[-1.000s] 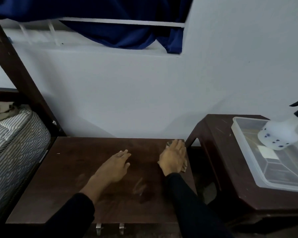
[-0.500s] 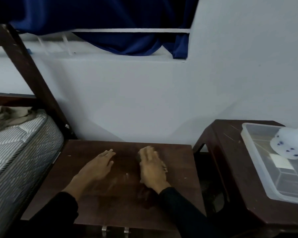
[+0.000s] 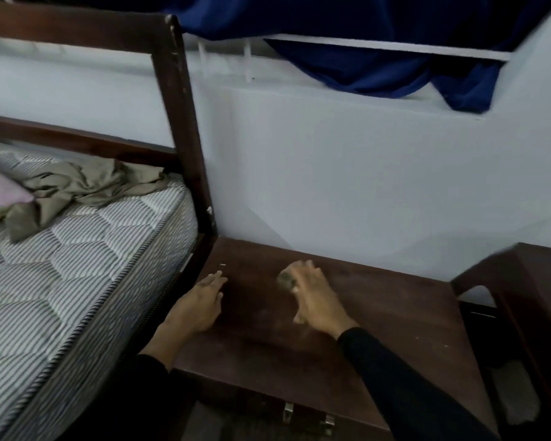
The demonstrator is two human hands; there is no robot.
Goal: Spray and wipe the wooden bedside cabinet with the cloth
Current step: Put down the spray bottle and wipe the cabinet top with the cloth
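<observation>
The dark wooden bedside cabinet [image 3: 395,319] stands against the pale wall, between the bed and a second table. My right hand [image 3: 318,300] lies palm down on the middle of its top, pressing a small greyish cloth [image 3: 286,278] that shows past the fingers on the left. My left hand [image 3: 201,303] rests flat and open on the cabinet's left part, close to the bed frame. Faint smears show on the wood near my hands. The spray bottle is out of view.
A bed with a striped mattress [image 3: 77,275] and a crumpled beige garment [image 3: 77,189] fills the left, its dark wooden post [image 3: 185,132] beside the cabinet. A dark side table [image 3: 528,281] stands at the right. A blue curtain [image 3: 379,43] hangs above.
My right hand has slid the cloth leftward across the cabinet top, from its right edge to the middle. My view has turned left, so the tray and spray bottle have left the frame.
</observation>
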